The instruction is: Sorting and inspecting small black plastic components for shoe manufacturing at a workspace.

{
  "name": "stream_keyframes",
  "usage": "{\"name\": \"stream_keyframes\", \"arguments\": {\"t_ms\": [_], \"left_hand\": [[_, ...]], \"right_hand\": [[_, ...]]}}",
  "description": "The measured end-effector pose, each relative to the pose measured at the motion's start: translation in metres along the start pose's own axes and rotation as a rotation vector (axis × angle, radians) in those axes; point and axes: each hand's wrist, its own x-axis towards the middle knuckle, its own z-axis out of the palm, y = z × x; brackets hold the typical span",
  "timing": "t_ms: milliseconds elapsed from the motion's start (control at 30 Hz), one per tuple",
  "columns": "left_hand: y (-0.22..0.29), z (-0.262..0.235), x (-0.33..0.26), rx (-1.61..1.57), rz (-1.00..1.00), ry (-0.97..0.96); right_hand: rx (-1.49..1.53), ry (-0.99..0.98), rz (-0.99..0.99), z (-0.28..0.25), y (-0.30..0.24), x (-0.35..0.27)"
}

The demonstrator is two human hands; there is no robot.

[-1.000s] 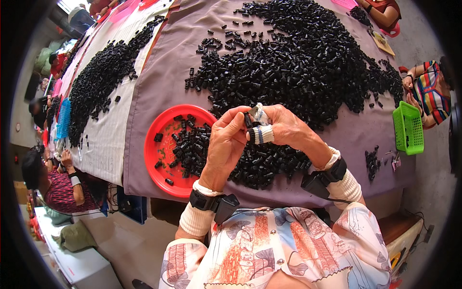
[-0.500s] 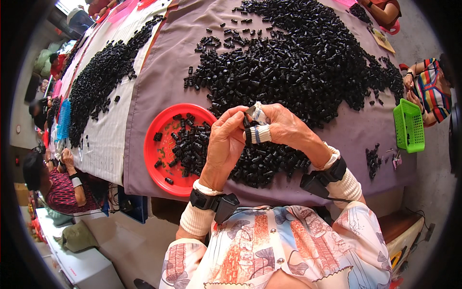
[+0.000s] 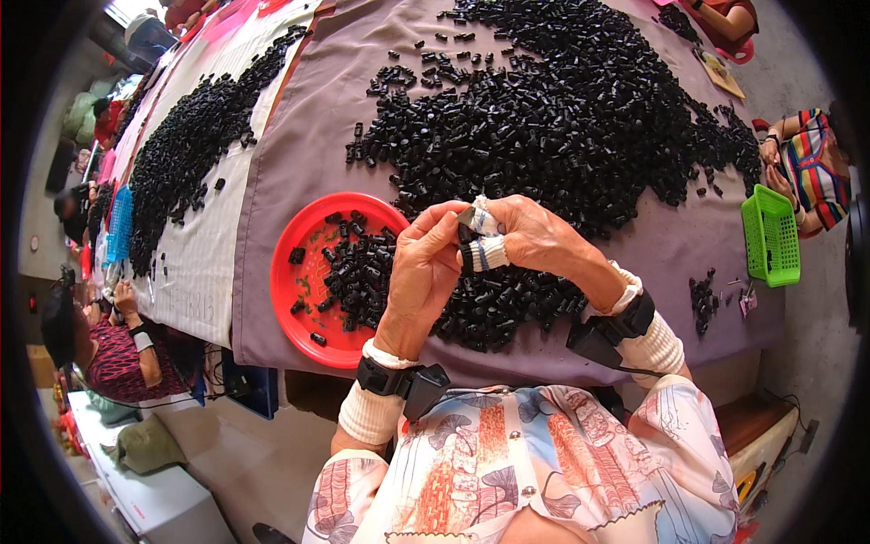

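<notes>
My left hand (image 3: 420, 276) and my right hand (image 3: 546, 238) meet over the near edge of a large heap of small black plastic parts (image 3: 544, 109). Between the left thumb and fingers is a small black plastic part (image 3: 466, 234), partly covered by the fingertips. My right fingers, bound in white wraps with blue stripes (image 3: 490, 253), close around a small grey, blade-like piece (image 3: 467, 216) against that part; its lower end is hidden. Left of my left hand sits a round red tray (image 3: 288, 313) with black parts and small green scraps in it.
A green plastic basket (image 3: 771, 238) stands at the table's right edge, near a person in a striped top (image 3: 807, 168). A small cluster of black parts (image 3: 702, 304) lies nearer. On the left, a pale cloth (image 3: 195, 263) bears another black heap (image 3: 190, 136), with a person (image 3: 127, 363) beside it.
The small grey piece tilts a little differently between my fingertips, and my right hand has turned slightly. Both hands stay in the same place.
</notes>
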Motion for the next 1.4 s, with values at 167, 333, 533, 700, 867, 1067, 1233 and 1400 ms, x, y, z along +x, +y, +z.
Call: {"name": "stream_keyframes", "arguments": {"t_ms": [167,333,533,700,867,1067,1233,1400], "left_hand": [[0.000,-0.004,-0.001,-0.003,-0.002,-0.048],[0.008,-0.003,-0.004,0.186,0.106,0.026],[0.052,-0.043,-0.037,0.833,0.366,0.522],[0.051,-0.052,-0.042,1.227,0.500,0.607],[-0.002,-0.001,-0.018,1.434,0.432,0.182],[-0.062,0.004,0.003,1.939,0.464,-0.122],[-0.064,-0.003,0.016,1.884,0.491,-0.154],[-0.008,0.008,0.018,0.463,0.019,0.045]], "right_hand": [[0.014,-0.044,-0.035,0.002,0.007,0.001],[0.061,-0.055,-0.009,-0.001,-0.004,0.003],[0.339,0.083,0.092,-0.029,0.010,-0.004],[0.395,0.171,0.051,-0.041,0.027,-0.012],[0.385,0.169,0.075,-0.040,0.034,-0.021],[0.314,0.201,0.102,-0.045,0.039,-0.034],[0.349,0.183,0.110,-0.046,0.038,-0.038],[0.340,0.156,0.123,-0.041,0.025,-0.031]]}}
